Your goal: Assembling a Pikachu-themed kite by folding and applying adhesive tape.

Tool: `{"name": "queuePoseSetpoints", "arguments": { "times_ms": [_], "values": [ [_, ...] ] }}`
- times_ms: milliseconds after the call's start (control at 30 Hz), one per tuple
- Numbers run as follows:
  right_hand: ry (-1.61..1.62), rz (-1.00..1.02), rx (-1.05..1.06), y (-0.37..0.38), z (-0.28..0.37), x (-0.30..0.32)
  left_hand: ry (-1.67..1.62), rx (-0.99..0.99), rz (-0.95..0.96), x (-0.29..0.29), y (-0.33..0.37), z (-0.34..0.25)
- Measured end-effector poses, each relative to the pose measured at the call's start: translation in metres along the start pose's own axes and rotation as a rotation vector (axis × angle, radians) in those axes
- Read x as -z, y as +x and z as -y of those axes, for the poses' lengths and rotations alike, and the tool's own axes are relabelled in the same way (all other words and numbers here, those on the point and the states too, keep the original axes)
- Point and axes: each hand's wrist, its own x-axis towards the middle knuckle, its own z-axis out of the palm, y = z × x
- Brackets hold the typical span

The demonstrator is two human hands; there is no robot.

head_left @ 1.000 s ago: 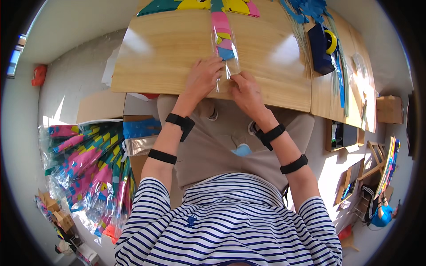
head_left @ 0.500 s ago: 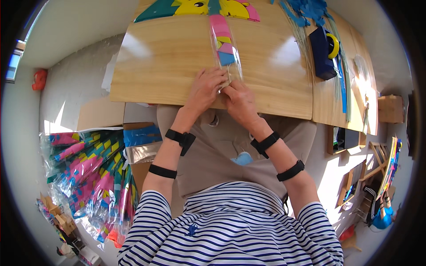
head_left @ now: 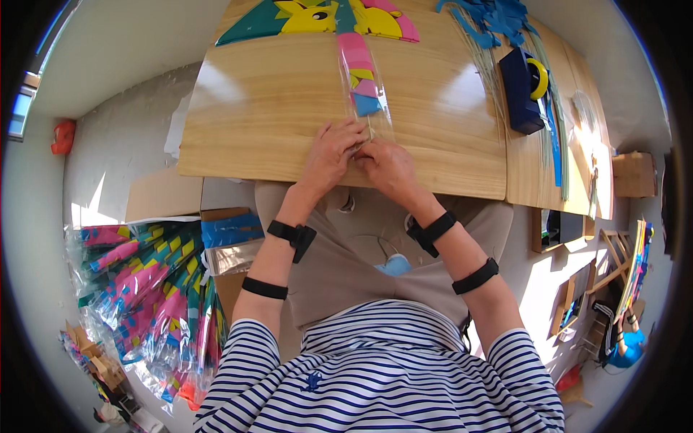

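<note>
A long, narrow clear plastic sleeve point(head_left: 386, 123) lies on the wooden table, pointing away from me. Inside it is a folded strip of pink, yellow and blue material point(head_left: 355, 54), with thin pale sticks at its near end. Beyond it spreads a green, yellow and pink printed sheet point(head_left: 307, 18), like part of a kite. My left hand point(head_left: 333, 153) is closed at the sleeve's near end, fingers bent over it. From the other side my right hand point(head_left: 388, 167) pinches the same end. The fingertips nearly meet and hide what lies between them.
A dark blue tape dispenser with yellow tape point(head_left: 521, 90) stands on the right, beside thin rods point(head_left: 565, 169) and blue strips point(head_left: 498, 18). Left of my legs lie many bagged colourful bundles point(head_left: 151, 289) and an open cardboard box point(head_left: 166, 196). The table's front edge point(head_left: 433, 191) is just below my hands.
My hands have drawn closer together at the sleeve's near end, the right moving slightly left and down. The near tip of the sleeve is now covered. The view has shifted slightly.
</note>
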Motion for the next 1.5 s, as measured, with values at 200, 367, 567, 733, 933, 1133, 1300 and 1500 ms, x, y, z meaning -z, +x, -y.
{"name": "queuePoseSetpoints", "arguments": {
  "times_ms": [200, 367, 567, 733, 933, 1133, 1300, 1500],
  "values": [
    [-0.071, 0.017, -0.003, 0.000, 0.002, -0.004, -0.007, 0.016, -0.012, 0.000, -0.001, 0.000],
    [-0.293, -0.028, 0.108, 0.000, -0.001, -0.017, -0.022, 0.011, -0.010, 0.000, 0.000, 0.000],
    [-0.369, -0.002, 0.177, -0.009, -0.003, -0.015, -0.012, 0.011, -0.007, 0.000, 0.001, -0.002],
    [-0.341, 0.081, 0.181, -0.053, -0.002, 0.000, -0.022, 0.022, 0.001, -0.001, -0.001, 0.001],
    [-0.118, -0.090, 0.057, -0.041, 0.013, 0.016, -0.045, 0.026, -0.003, 0.000, -0.001, 0.000],
    [-0.254, -0.051, 0.165, -0.012, 0.006, -0.011, -0.024, 0.036, 0.013, 0.001, 0.002, 0.001],
    [-0.309, -0.084, 0.253, -0.013, 0.000, -0.016, -0.013, 0.025, 0.018, -0.001, 0.002, 0.003],
    [-0.288, 0.191, 0.323, -0.094, 0.007, 0.027, -0.039, -0.040, -0.035, -0.003, 0.000, 0.003]
  ]
}}
